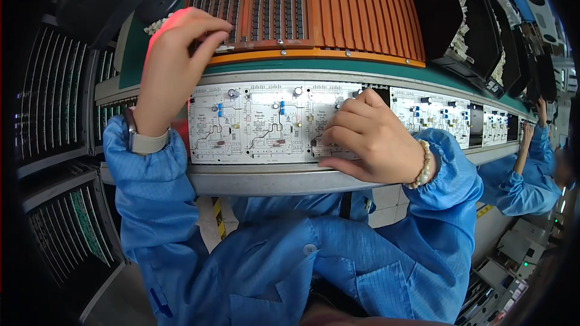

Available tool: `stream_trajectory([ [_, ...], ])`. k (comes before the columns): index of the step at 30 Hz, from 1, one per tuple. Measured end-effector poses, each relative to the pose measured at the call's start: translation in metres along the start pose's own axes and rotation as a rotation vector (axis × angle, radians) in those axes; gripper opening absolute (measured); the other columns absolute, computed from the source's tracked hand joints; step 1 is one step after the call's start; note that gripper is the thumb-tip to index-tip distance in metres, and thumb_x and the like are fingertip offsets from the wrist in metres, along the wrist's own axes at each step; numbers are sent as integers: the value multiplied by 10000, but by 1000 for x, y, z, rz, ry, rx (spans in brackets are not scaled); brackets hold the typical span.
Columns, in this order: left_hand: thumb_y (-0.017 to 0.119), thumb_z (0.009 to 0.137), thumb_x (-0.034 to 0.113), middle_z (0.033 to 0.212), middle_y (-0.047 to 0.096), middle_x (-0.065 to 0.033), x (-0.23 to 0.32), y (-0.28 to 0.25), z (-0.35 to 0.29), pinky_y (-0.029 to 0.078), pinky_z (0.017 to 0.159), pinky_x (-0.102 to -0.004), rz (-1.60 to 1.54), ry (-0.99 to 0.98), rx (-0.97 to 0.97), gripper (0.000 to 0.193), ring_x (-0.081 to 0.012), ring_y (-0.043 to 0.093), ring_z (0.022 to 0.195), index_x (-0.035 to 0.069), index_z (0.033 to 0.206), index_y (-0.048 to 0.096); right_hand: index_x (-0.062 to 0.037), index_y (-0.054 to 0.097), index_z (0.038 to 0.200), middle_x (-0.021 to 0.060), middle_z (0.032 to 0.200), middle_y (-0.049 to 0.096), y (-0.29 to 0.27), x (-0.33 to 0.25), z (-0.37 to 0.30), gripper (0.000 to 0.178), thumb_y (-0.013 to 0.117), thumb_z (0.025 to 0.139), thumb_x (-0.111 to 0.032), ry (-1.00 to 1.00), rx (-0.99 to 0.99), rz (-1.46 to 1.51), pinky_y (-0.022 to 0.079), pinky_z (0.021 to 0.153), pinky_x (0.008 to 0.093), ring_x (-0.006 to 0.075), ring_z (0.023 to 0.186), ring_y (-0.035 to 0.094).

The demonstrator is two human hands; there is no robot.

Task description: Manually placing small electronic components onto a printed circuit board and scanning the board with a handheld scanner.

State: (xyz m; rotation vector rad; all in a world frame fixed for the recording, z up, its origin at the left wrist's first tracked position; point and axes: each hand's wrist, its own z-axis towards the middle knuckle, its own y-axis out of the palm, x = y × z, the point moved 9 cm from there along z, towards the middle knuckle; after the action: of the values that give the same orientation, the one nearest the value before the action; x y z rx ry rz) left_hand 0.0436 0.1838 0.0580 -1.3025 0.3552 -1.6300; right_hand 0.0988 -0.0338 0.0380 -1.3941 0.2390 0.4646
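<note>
My left hand (181,48) is raised over the left side of an orange slotted rack (311,12) filled with rows of small black components (266,0). Its thumb and forefinger are pinched together; whatever they hold is too small to make out. Below the rack, a white printed circuit board panel (257,124) with capacitors and blue parts lies on a metal-edged rail (260,181). My right hand (374,136) is over the panel's right end, fingers curled down onto it and thumb toward the near edge. What is under those fingertips is hidden.
Further white boards (447,115) continue along the rail to the right. Black bins (468,30) with pale parts stand at the far right of the green-topped bench (386,72). Slotted board racks (54,96) are on the left. Another person in blue (531,175) works further along.
</note>
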Motion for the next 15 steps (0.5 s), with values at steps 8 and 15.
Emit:
stream_trajectory([
  [8,705,856,61,845,640,-132,-5,22,27,515,727,-354,-49,12,-215,118,-237,632,779,-41,914,693,-74,673,861,49,858,635,-40,-1,4,300,868,711,-246,13,108,-60,378,739,355,230,821,561],
  [15,759,800,57,781,622,-109,-19,35,44,504,641,-339,-24,-111,-399,136,-188,616,687,-38,817,663,-55,657,818,58,810,625,-79,-2,11,297,863,718,-243,-4,177,-207,370,700,355,222,759,542],
])
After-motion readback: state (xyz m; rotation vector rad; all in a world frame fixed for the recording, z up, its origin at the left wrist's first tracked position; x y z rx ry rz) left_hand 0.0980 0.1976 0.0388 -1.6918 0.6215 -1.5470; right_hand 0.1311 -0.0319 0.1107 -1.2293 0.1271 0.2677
